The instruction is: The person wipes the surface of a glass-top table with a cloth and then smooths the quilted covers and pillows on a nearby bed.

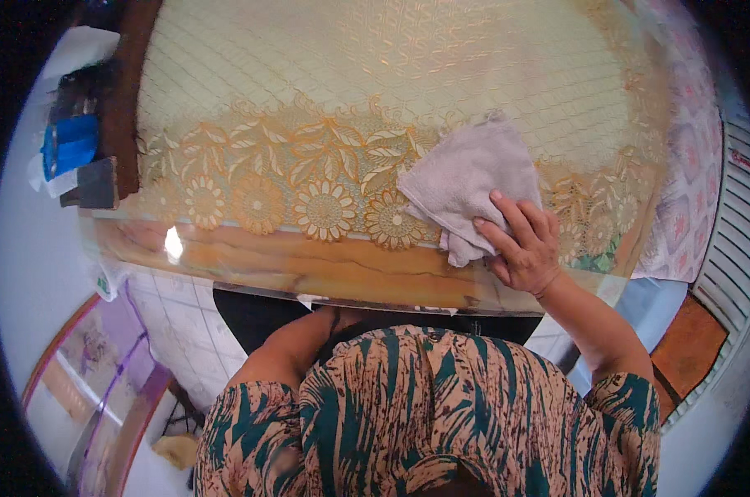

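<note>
A folded pale lilac-grey cloth lies on the table, over the lace-patterned gold and cream cover. My right hand rests on the cloth's near right corner, fingers bent and pressing it against the surface, the thumb at its near edge. My left hand is down by the table's front edge, close to my body. Its fingers are hidden, so what it holds, if anything, does not show.
Clear plastic overhangs the table's brown front edge. At the far left stand a blue packet and a dark box. Patterned pinkish fabric lies along the right side, beside a striped mat. A dark seat shows beneath the edge.
</note>
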`<state>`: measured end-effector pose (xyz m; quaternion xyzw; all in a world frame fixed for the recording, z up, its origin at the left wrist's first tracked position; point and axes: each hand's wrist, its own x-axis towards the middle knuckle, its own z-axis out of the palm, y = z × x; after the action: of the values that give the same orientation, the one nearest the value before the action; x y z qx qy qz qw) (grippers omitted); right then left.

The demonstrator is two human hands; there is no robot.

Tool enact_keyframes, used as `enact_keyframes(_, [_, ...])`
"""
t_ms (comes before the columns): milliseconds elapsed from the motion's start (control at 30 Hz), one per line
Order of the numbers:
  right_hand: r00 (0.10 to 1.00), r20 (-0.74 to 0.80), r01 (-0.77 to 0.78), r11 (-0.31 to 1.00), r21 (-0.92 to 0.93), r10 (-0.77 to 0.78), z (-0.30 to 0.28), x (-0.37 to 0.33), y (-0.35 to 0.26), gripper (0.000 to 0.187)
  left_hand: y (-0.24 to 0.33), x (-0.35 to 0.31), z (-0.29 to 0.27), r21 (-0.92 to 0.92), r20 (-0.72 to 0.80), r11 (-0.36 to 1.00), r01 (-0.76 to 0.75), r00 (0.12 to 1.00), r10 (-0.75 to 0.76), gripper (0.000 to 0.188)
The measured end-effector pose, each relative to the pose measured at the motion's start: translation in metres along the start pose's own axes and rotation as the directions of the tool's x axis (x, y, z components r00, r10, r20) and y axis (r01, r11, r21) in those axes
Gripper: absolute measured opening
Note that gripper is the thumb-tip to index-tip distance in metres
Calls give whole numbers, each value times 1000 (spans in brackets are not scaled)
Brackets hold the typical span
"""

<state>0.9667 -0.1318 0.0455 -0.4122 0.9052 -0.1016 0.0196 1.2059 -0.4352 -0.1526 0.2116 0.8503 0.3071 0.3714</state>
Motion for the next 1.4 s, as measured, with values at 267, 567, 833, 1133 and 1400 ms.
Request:
enact_keyframes(267, [989,-129,-80,995,-66,71,-5,2,18,56,0,40,-21,45,-5,999,1,1000,-1,42])
enact_keyframes(567, [850,-462,-276,961,18,252,90,17,-86,58,18,22,-106,-98,-200,990,100,973,-118,43])
enact_keyframes(833, [825,-445,-354,932,77,349,92,-59,-30,52,71,-23,-141,-260,-788,945,-196,609,-90,20])
enact_keyframes(1133, [186,-662,-944,319,85,726,68,-146,44,42,16,55,-215,90,-961,972,216,274,29,34])
enact_keyframes(1400, [634,-610,-590,807,16,475,62,-118,-30,39,32,56,-222,209,-955,829,519,292,57,31])
